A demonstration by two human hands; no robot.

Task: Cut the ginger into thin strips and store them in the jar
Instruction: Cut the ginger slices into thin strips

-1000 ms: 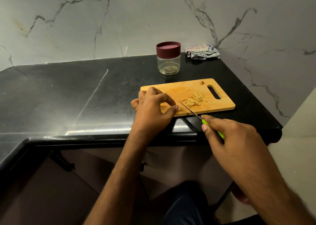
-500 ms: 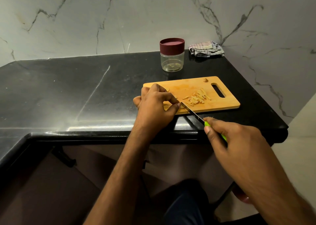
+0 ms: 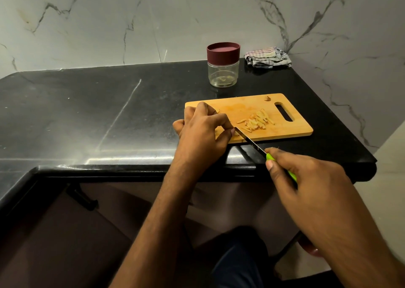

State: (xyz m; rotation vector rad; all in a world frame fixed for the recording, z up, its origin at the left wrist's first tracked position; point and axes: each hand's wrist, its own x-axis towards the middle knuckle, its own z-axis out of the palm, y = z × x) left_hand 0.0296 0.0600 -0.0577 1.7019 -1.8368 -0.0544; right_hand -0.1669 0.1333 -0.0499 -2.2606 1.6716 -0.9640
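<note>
Here, cutting on the rectangular wooden chopping board (image 3: 282, 132) on the black stone counter (image 3: 87, 116).
Left hand (image 3: 203, 134) rests on the board's near-left end, fingers curled with thumb and forefinger tips pinched together; what they hold is hidden. Right hand (image 3: 306, 178) grips the green-handled knife (image 3: 252, 142), fingers clamped round the handle, blade tip touching the left thumb. Pale ginger strips (image 3: 257, 120) lie piled mid-board. Clear jar with closed maroon lid (image 3: 223, 64) stands behind the board, apart from it; striped folded cloth (image 3: 267, 57) beside the jar.
</note>
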